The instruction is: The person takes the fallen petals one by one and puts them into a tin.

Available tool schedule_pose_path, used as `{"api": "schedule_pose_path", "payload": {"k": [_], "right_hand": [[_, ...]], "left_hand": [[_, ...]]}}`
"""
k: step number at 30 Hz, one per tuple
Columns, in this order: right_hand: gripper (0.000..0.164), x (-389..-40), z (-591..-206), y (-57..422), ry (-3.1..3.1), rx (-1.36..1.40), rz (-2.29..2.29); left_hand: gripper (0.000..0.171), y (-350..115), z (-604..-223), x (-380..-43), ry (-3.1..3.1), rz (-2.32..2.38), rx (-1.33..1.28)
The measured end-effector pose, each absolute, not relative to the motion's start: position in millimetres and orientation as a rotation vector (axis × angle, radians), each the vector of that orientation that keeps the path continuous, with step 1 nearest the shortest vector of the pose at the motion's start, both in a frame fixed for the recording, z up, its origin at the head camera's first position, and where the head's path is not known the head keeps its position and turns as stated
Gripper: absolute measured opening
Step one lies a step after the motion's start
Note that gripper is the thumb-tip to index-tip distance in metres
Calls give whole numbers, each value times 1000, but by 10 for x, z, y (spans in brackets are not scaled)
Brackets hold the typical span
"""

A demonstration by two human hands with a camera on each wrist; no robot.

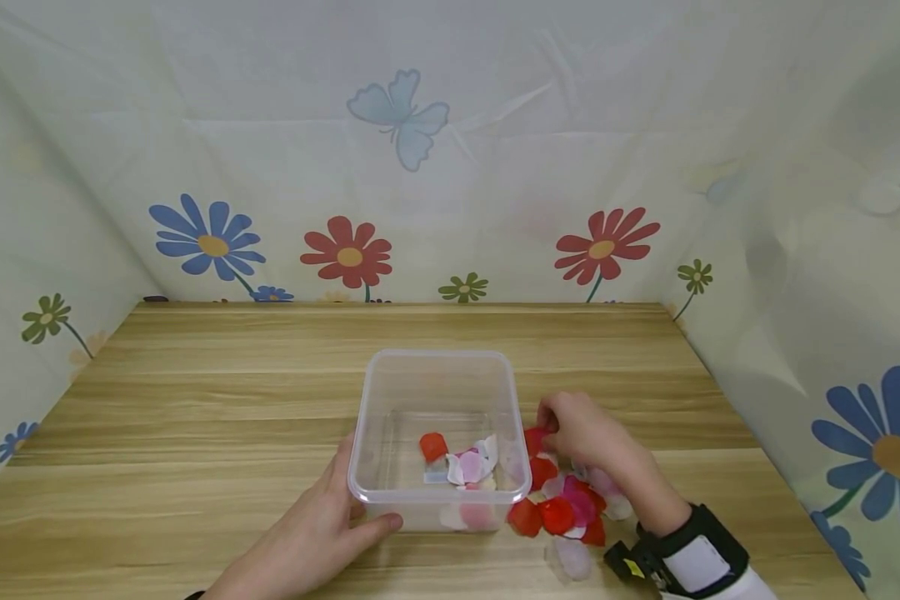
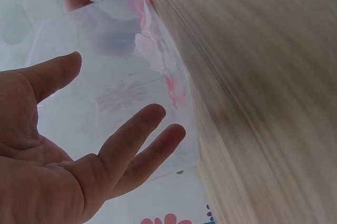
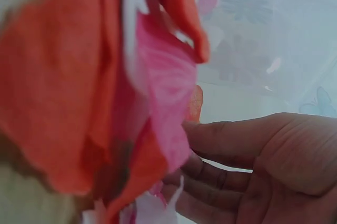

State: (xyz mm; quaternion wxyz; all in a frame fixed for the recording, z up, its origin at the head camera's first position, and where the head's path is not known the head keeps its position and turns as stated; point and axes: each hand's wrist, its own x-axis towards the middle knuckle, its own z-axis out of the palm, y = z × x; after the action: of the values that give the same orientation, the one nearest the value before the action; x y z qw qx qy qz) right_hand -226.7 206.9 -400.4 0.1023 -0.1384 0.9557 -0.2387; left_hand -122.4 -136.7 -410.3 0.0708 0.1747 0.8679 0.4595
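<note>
A clear plastic container [image 1: 435,508] stands on the table with several petals [image 1: 471,467] in it, white, pink and red. My left hand [image 1: 322,517] is at its left side, thumb along the front wall and the other fingers partly hidden behind the side. In the left wrist view, the left hand [image 2: 89,155] has its fingers spread beside the clear wall. To the right of the container, my right hand [image 1: 588,433] pinches a petal at the pile of loose petals [image 1: 558,512]. From the right wrist, the right hand [image 3: 253,166] shows its thumb and fingertips together, partly behind a pink petal [image 3: 166,76].
The wood-grain table [image 1: 195,400] carries the container and the pile. Flower-printed sheeting [image 1: 495,183] rises behind the table and at both sides. A single pale petal [image 1: 572,558] lies near the front, close to the black wrist strap [image 1: 708,542].
</note>
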Motion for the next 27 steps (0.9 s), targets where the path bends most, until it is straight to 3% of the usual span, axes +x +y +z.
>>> {"api": "schedule_pose_path", "payload": {"k": [17, 27], "right_hand": [[11, -2246, -3804, 2131, 2909, -546, -777], [16, -2211, -3713, 2162, 2969, -553, -788]], "left_hand": [[105, -1365, -4104, -1224, 2620, 1360, 514], [105, -1362, -4105, -1232, 2610, 1385, 538]]}}
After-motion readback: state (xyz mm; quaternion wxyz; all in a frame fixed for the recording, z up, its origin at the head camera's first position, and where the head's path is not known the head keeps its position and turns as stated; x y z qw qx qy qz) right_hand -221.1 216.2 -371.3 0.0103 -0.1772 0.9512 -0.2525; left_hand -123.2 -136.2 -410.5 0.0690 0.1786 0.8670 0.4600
